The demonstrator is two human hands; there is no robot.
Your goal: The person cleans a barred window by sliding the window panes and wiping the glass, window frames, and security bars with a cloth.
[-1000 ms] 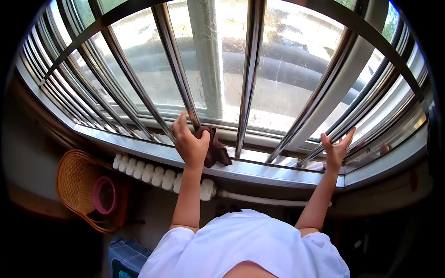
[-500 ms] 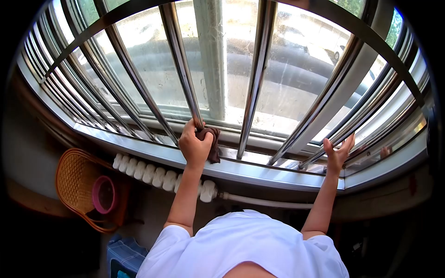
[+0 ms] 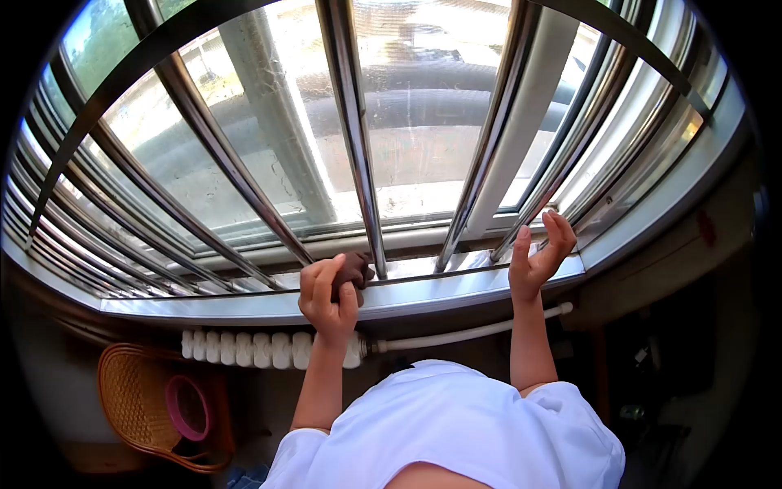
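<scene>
A crumpled dark brown cloth [image 3: 352,275] is bunched in my left hand [image 3: 326,297], whose fingers are closed around it. This hand is at the inner edge of the silver window sill [image 3: 423,289], beside the foot of a shiny metal bar [image 3: 350,122]. Over to the right, my right hand [image 3: 539,259] is raised with thumb and fingers apart and slightly curled, holding nothing. It is nearest to the right-hand metal bars [image 3: 562,155]; whether it touches one, I cannot tell.
Behind the bars is a window with a pale frame [image 3: 277,114]. A dark curved crossbar [image 3: 175,37] spans the upper view. Below the sill are a white radiator [image 3: 261,349] and its pipe [image 3: 472,330]. A wicker chair [image 3: 130,391] holds a pink round item [image 3: 188,407] at lower left.
My left hand has moved from the bar down to the sill's inner edge with the cloth. My right hand has drawn back toward me. The head view has shifted to the right.
</scene>
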